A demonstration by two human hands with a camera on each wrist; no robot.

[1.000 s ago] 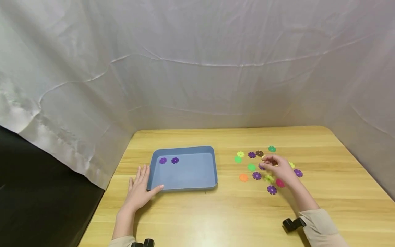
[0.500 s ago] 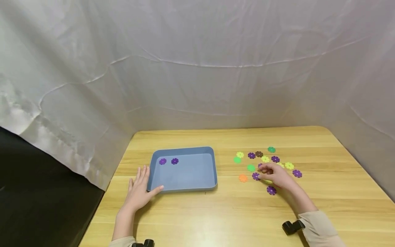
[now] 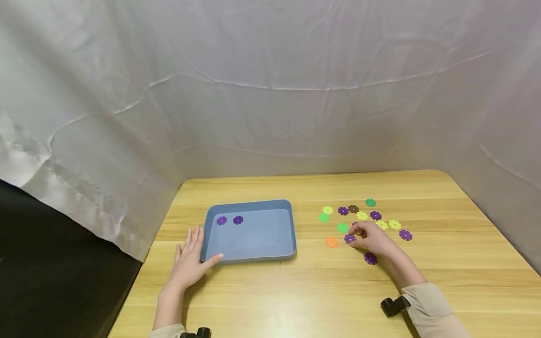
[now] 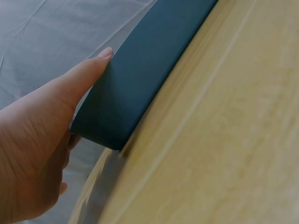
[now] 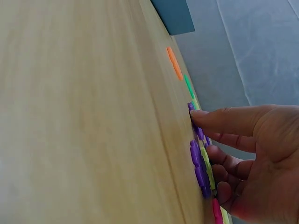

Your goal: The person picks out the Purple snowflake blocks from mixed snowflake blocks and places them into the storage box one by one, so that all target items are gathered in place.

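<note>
Nearest to me, both forearms come up from the front edge of the wooden table, each with a small black camera mount at the wrist. Over on the left side, the left hand lies flat on the wood with its fingers straight and relaxed, gripping nothing; the thumb rests against the near left corner of the blue tray, and the left wrist view shows that thumb pressed along the tray's outer wall.

To the right, the right hand is lowered among a scatter of flat flower-shaped pieces. Its thumb and forefinger close on a purple flower piece that lies on the table, and the right wrist view shows a fingertip touching the top edge of that piece; I cannot tell whether it has left the wood. Another purple piece sits just beside the wrist, nearer the front edge. An orange piece and a green piece lie just left of the fingers.

Further back, yellow, brown, green and purple pieces spread toward the table's rear right. Inside the tray, two purple pieces rest side by side near its far left corner. Behind everything hangs a wrinkled white cloth backdrop.
</note>
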